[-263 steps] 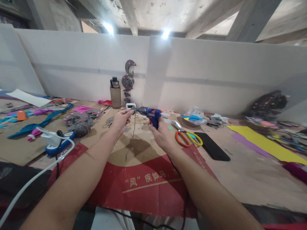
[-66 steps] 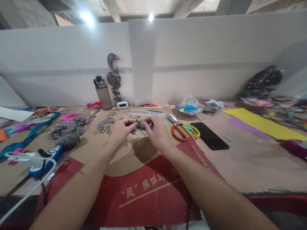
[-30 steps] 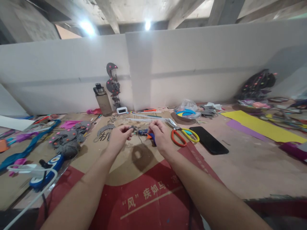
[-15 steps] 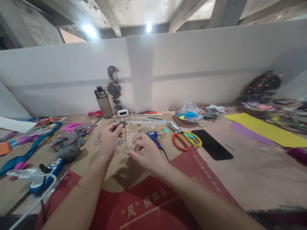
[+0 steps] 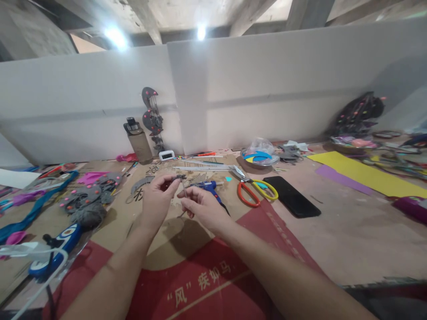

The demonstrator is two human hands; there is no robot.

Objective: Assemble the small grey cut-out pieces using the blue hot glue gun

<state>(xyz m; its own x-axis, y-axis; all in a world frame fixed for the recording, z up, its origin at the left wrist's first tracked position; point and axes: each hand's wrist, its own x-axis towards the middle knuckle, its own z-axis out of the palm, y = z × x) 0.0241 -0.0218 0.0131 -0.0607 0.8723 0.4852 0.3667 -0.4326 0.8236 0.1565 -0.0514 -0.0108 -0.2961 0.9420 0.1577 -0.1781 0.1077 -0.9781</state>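
I have both hands up over the middle of the cardboard-covered table [image 5: 350,240]. My left hand [image 5: 156,202] pinches a small grey piece [image 5: 180,177] between thumb and fingertips, holding it just above the table. A thin grey strand [image 5: 183,191] hangs down from that piece, and my right hand [image 5: 202,206] closes narrowly on the strand a little lower, thumb against forefinger. The view is small and soft here, so I cannot be sure whether the strand is already fixed to the piece or only held against it.

The blue glue gun [image 5: 210,188] lies on the table just beyond my right hand, touched by neither hand. I judge from this that any gluing for this joint is done or paused, and the work in hand is setting or pulling the strand straight. The scissors [image 5: 253,192] with one orange and one yellow handle lie to the right, with a black phone [image 5: 292,202] just beyond them. Far left, a heap of grey cut-outs with pink dots [image 5: 87,198] lies on the table, and a finished-looking grey hanging [image 5: 151,118] leans against the white wall beside a bottle [image 5: 136,141]. Measured against that hanging, the piece I hold looks like an early stage, with more parts left to join.
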